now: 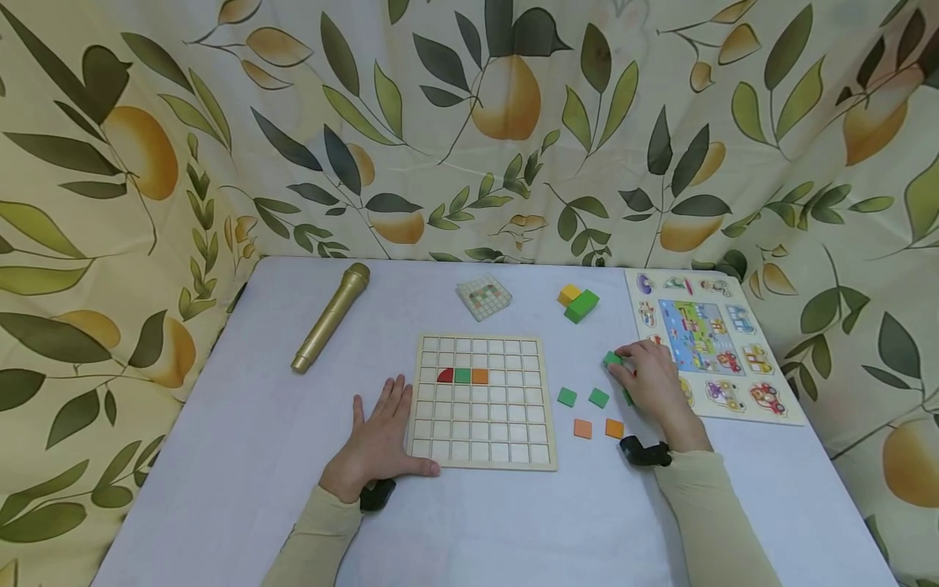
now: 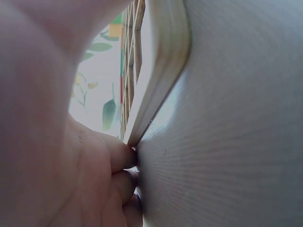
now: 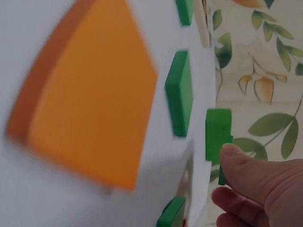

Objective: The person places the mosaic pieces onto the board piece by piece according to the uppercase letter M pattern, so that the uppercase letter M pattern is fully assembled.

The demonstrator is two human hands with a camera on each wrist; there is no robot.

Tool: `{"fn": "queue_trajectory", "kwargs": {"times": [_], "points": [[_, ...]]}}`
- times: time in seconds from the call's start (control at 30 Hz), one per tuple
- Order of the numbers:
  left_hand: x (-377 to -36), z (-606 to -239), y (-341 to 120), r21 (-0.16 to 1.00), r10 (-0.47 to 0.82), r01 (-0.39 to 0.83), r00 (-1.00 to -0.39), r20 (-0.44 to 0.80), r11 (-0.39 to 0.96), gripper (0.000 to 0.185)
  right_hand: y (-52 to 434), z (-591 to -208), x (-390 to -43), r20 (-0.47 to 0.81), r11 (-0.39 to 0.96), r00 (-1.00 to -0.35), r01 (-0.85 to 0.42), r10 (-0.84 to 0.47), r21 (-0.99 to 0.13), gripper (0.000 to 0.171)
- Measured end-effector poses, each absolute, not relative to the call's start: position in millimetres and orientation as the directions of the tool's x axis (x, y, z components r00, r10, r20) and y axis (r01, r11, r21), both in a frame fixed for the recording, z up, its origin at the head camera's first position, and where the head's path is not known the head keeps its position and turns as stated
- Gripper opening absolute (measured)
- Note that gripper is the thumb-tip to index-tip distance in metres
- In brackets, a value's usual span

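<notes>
On the bench: grid board, the landmark.
Left hand: flat, fingers straight, against the board's left edge, seemingly to steady it.
Right hand: right of the board, fingertips pinching a green tile, lifted for pick-up.
In the board: red, green, orange tiles, one row.
Loose tiles: between board and right hand, within easy reach.

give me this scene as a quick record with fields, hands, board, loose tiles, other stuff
left hand: flat on the table, fingers against the grid board's left edge
right hand: pinches a green tile
grid board: red, green and orange tiles in one row
loose tiles: two green, two orange
other: gold microphone, vehicle puzzle, pattern card, stacked blocks
</notes>
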State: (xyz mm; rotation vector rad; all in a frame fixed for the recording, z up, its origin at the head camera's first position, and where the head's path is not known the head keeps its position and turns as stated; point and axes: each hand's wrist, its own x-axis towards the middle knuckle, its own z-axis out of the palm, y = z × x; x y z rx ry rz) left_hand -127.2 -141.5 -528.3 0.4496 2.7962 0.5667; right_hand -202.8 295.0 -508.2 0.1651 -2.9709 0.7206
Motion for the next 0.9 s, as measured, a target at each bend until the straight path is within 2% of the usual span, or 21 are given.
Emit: {"fn": "queue_trajectory", "kwargs": {"times": [0.33,0.9], "points": [[-127,-528,-141,0.418,0.346,0.248,-0.921,-0.177,0.874,0.139,259,-491,-202,0.076,0.830,-0.989,-0.149,-0.129,-0.537,0.028],[-127,-526,-141,0.427,0.338,0.233,-0.922,-0.190,0.874,0.139,206,-491,-210,0.130,0.779,-0.941,-0.331,-0.311,-0.532,0.027]]}}
